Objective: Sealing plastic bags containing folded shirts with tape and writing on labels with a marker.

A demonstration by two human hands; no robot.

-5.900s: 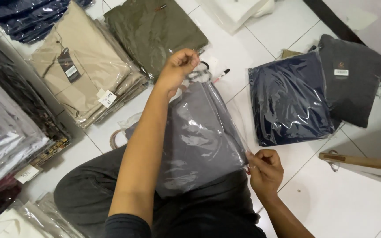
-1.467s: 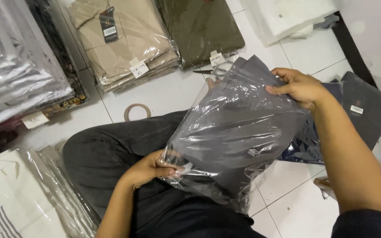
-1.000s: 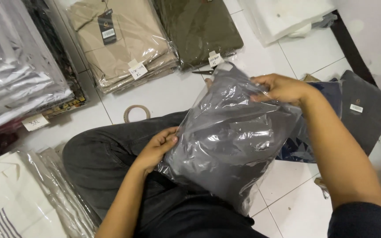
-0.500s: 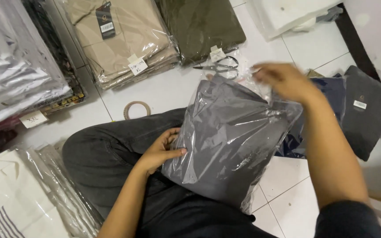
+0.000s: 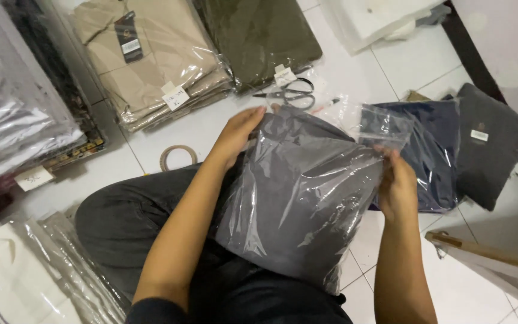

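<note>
On the person's lap, a folded grey garment in a clear plastic bag (image 5: 298,204) lies tilted, its long axis running from the knees up toward the white tiled floor (image 5: 391,72). The left hand (image 5: 238,133) is pressed flat on the bag's upper left corner, fingers closed over the edge; the right hand (image 5: 395,183) pinches the loose plastic flap at the upper right — the bag's open end lies on that side, nearer the right hand. Just beyond the bag lie grey-handled scissors (image 5: 292,95) and a ring of tape (image 5: 178,157). Bagged stacks surround it: beige shirts (image 5: 151,66) with white tags (a dark label on top), olive ones (image 5: 253,36), navy (image 5: 433,150), and a dark grey fold (image 5: 490,144).
</note>
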